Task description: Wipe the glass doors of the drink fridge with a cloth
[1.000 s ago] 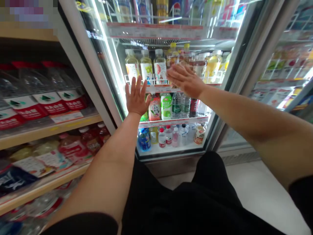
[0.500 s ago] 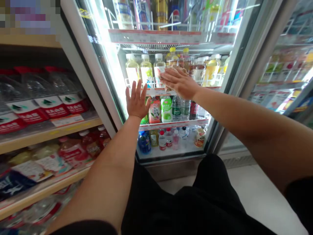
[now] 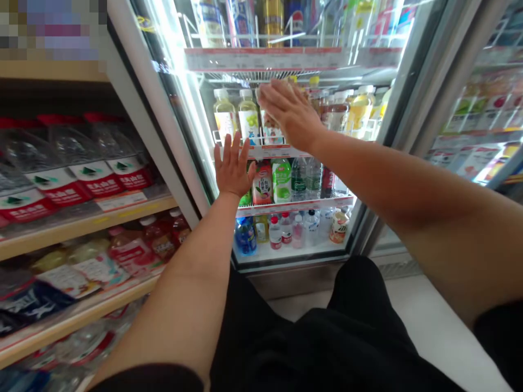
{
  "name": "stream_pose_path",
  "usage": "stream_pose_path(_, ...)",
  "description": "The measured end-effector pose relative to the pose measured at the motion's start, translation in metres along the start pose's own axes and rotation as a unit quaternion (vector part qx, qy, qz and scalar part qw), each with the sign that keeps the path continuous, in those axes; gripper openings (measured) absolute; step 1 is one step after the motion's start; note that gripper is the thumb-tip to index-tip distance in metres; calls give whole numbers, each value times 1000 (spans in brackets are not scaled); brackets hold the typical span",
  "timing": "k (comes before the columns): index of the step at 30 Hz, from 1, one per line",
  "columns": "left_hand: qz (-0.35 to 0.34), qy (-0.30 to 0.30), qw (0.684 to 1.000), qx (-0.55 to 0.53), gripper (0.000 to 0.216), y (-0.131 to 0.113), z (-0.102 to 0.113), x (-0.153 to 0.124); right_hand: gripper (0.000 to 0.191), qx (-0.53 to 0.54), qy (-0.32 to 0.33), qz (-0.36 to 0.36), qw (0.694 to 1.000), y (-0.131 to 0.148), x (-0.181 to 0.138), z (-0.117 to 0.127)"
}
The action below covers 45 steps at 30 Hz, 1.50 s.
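Note:
My left hand (image 3: 232, 167) lies flat on the glass door (image 3: 286, 262) of a lit drinks cooler, fingers spread and holding nothing. Higher up and to the right, my right hand (image 3: 295, 113) presses a crumpled, light brownish cloth (image 3: 270, 121) against the same glass. Most of the cloth is hidden under the palm and fingers. Behind the door stand rows of drinks, among them a pale yellow bottle (image 3: 248, 115), a green-labelled bottle (image 3: 281, 179) and a red-labelled bottle (image 3: 262, 184).
Left of the cooler, wooden-edged shelves (image 3: 87, 226) hold large water bottles (image 3: 92, 163) with red caps and several juice bottles (image 3: 131, 251). The cooler's metal frame (image 3: 412, 114) runs along the right, with another glass-fronted cooler (image 3: 469, 130) beyond. My black-clad knees are close to the cooler's base.
My right hand has slid upward and slightly left across the glass with the cloth. My left hand stays on the same part of the door. The view has shifted slightly.

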<state>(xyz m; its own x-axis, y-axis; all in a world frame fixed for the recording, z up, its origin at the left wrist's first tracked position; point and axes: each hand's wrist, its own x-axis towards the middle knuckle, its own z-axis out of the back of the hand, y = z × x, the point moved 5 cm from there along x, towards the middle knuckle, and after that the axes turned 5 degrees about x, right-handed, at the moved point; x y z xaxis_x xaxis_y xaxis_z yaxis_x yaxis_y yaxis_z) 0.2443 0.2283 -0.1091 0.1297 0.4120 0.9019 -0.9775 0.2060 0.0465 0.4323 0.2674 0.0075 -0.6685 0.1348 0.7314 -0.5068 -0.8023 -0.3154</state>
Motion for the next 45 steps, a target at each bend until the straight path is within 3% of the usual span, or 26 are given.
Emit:
stream_pose_path(3,0,1,1000,-3,70,1,0,0,56,0,-61,-79,995,-5,12,4)
stream_pose_path(8,-6,-2,1000,2,69,1,0,0,53,1,53,75,996,32,2,-17)
stream_pose_path(10,-6,0,1000,2,69,1,-1,-1,52,-4,76,100,992,34,-2,-17)
stream_pose_path(17,4,3,1000,-10,70,2,-1,0,52,-28,-50,-47,997,-15,-11,13)
stream_pose_path(23,7,5,1000,-5,71,1,0,0,52,31,54,23,998,-29,-48,6)
stream_pose_path(29,7,-1,1000,-14,73,3,0,1,55,59,-118,-151,980,-67,-76,18)
stream_pose_path(34,11,9,1000,-5,72,2,0,1,55,60,41,-6,997,-42,-105,0)
stream_pose_path(36,12,17,1000,-3,72,1,0,1,54,37,27,-18,999,-51,-112,5)
stream_pose_path(40,18,21,1000,0,72,0,0,1,59,-18,-113,-148,982,-82,-128,18)
stream_pose_path(42,19,17,1000,-4,72,-1,1,1,58,-21,-93,-141,985,-80,-140,11)
stream_pose_path(45,15,11,1000,-7,72,-1,1,1,52,-8,7,-65,998,-66,-155,-4)
